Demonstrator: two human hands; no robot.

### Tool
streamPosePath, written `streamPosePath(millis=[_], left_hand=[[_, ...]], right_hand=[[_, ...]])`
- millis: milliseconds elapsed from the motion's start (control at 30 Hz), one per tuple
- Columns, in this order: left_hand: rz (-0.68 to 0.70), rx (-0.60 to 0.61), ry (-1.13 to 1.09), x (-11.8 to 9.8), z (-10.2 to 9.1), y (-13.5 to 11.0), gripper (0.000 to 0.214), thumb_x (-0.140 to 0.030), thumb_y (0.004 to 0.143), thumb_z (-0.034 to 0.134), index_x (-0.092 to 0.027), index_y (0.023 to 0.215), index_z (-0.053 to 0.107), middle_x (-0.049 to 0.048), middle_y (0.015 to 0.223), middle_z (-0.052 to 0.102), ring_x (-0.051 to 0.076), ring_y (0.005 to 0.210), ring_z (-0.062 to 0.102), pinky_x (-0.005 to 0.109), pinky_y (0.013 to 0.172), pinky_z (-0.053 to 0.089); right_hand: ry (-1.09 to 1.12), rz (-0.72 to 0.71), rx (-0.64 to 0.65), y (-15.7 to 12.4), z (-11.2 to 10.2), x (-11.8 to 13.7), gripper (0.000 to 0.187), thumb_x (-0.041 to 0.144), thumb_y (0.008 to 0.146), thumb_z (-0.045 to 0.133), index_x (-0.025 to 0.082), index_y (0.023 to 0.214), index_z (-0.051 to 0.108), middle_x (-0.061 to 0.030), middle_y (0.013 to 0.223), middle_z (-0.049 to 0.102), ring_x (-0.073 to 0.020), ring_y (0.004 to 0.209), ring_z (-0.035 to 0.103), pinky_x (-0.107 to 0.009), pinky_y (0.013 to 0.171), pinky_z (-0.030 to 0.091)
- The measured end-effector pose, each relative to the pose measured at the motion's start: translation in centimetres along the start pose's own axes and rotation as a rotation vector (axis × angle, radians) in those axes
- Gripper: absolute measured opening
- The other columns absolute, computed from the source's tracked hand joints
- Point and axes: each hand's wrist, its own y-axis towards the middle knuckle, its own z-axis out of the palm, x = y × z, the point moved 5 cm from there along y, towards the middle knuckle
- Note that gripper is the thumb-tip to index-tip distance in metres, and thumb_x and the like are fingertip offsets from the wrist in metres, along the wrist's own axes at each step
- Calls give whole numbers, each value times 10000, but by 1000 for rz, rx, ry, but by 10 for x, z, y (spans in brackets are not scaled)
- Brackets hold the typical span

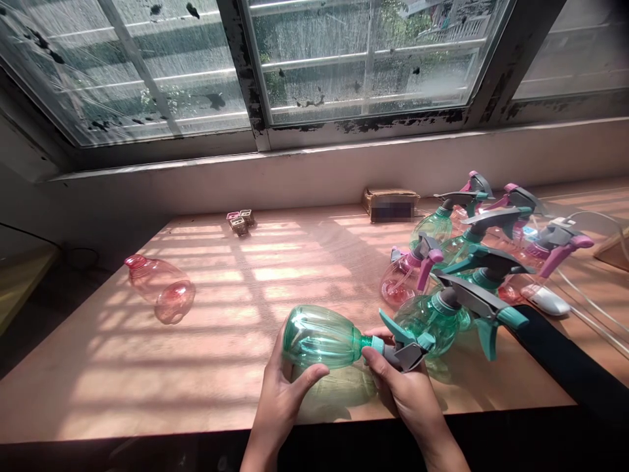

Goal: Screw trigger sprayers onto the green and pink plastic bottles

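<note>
My left hand (pixel 282 393) is wrapped round the body of a clear green spray bottle (pixel 322 337) that lies on its side just above the wooden table (pixel 221 380). My right hand (pixel 405 387) grips the grey and teal spray head (pixel 400 344) at the bottle's neck. Both hands are closed on it near the table's front edge.
A group of several assembled green and pink spray bottles (pixel 472 255) stands at the right. A pink bottle without a head (pixel 160 288) lies at the left. Small brown pots (pixel 240 221) and a cardboard box (pixel 392 203) sit by the wall. A white mouse (pixel 545 300) and cables lie far right.
</note>
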Motion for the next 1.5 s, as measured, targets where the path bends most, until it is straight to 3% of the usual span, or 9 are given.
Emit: streamPosePath(millis=[133,233,400,600,900,1067,1200,1333,1500], left_hand=[[8,29,-35,5,0,-1,834,-384,741,906,-382,1500,559,20,1519,627,356,1479,496,496,1259,365],[-7,52,-53,11,-2,-2,913,-379,745,904,-412,1553,480,18,1568,580,358,1486,485,512,1266,352],[-1,13,-4,9,-6,-2,976,-497,747,877,-362,1598,419,55,1632,511,370,1533,423,466,1245,394],[-23,-11,17,4,-5,1,786,-501,747,874,-307,1462,612,56,1341,739,387,1347,610,523,1173,468],[-17,40,-59,11,-2,-1,980,-421,719,915,-361,1582,454,48,1610,535,372,1519,434,480,1274,342],[-12,-29,-37,12,-8,-1,1055,-540,712,895,-355,1616,383,56,1684,442,372,1553,387,461,1270,350],[-13,-18,-11,7,-5,0,872,-564,745,864,-305,1515,546,71,1465,669,373,1401,570,465,1190,454],[5,6,-18,1,-1,1,818,-525,736,875,-278,1462,593,68,1351,725,351,1316,633,429,1124,517],[9,19,-34,0,0,-1,812,-477,752,870,-289,1482,570,64,1357,719,346,1327,626,441,1133,511]], right_hand=[[103,46,15,-1,4,1,370,523,816,877,225,980,732,57,635,554,-104,461,418,-232,424,330],[121,63,33,-2,5,-1,366,516,820,876,229,991,727,70,597,528,-95,452,396,-220,428,322],[0,5,-8,-3,-1,-2,370,484,769,915,242,998,754,44,637,609,-151,535,546,-263,515,452],[-21,11,-18,-4,0,3,328,468,769,911,256,969,760,-11,815,737,-226,751,697,-317,722,558],[101,2,28,0,2,-1,327,467,828,884,220,990,743,39,698,624,-96,495,453,-229,471,386],[-5,15,22,-2,-1,-1,368,453,782,909,240,1043,760,-32,908,769,-236,820,725,-308,745,578],[-14,17,30,-3,0,1,336,439,797,894,253,1044,764,-33,954,780,-258,919,739,-334,864,582],[31,-15,10,-2,1,2,346,443,800,899,253,1052,757,-10,858,722,-216,772,697,-301,710,567],[112,30,34,-2,4,0,344,461,808,905,234,1008,742,42,679,606,-107,514,495,-228,488,421]])
